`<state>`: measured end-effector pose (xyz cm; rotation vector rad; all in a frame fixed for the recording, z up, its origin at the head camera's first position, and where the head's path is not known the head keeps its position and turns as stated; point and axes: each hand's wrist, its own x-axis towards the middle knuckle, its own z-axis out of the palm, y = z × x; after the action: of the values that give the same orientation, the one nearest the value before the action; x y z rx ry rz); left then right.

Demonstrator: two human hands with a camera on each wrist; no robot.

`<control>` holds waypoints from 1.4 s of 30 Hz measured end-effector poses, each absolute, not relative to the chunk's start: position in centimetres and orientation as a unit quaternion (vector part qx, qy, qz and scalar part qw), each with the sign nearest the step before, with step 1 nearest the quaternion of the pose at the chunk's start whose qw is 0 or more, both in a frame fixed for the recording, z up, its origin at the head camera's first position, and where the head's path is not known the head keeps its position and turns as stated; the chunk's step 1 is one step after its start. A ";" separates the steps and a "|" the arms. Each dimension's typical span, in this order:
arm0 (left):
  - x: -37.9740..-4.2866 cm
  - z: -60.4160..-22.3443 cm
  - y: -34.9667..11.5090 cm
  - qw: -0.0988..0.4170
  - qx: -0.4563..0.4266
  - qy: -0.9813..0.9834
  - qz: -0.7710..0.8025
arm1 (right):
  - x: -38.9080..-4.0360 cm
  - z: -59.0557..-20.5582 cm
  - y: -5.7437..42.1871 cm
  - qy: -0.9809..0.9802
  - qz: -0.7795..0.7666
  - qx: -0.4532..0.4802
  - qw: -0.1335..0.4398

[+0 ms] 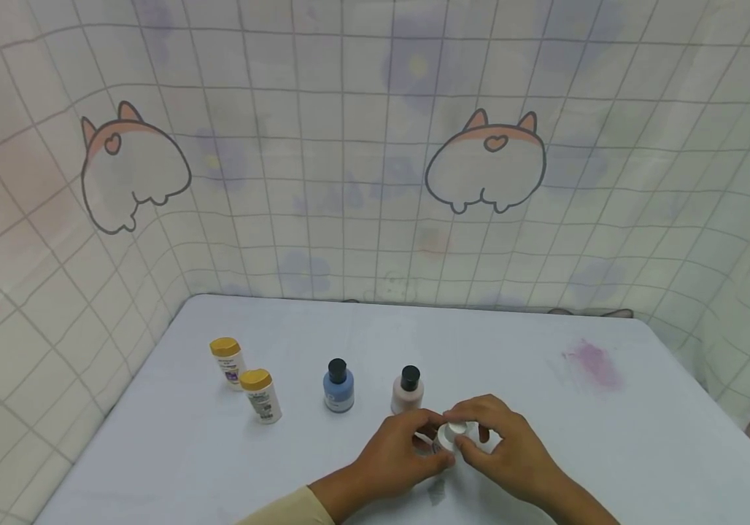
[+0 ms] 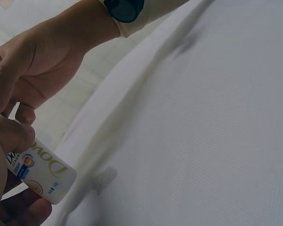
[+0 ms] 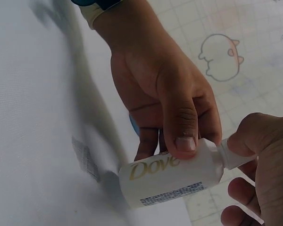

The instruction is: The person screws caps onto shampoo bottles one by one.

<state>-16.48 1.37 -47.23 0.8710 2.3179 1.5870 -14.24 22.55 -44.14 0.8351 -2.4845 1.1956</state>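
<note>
A small white Dove bottle (image 3: 172, 179) is between my two hands near the front of the table. My left hand (image 1: 393, 456) grips its body, with the thumb pressed along the printed side in the right wrist view. At the top, my right hand (image 1: 516, 450) pinches the white cap (image 3: 232, 156) between thumb and fingers. The bottle's base (image 2: 63, 190) shows in the left wrist view, while the cap end is hidden there by fingers. Just behind the left hand stands a pale pink bottle (image 1: 407, 396) with a black cap.
A blue bottle (image 1: 338, 391) with a black cap stands left of the pink one. Farther left are two white bottles with yellow caps, a front one (image 1: 263, 401) and a rear one (image 1: 227, 364). A pink stain (image 1: 597, 364) marks the white table (image 1: 513, 343) at right.
</note>
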 end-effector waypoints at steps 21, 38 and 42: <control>-16.5 -47.3 1.1 0.104 0.285 0.764 0.570 | -13.8 -44.0 22.4 -0.882 0.402 0.220 0.108; -16.4 -47.3 1.1 0.113 0.276 0.769 0.566 | -14.0 -44.2 22.2 -0.874 0.415 0.234 0.099; -16.4 -47.3 1.3 0.106 0.273 0.776 0.559 | -14.1 -44.4 22.1 -0.875 0.420 0.218 0.100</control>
<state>-16.42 1.25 -47.34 0.8036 2.2840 1.6472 -14.10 22.12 -44.40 0.6449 -2.5872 1.2418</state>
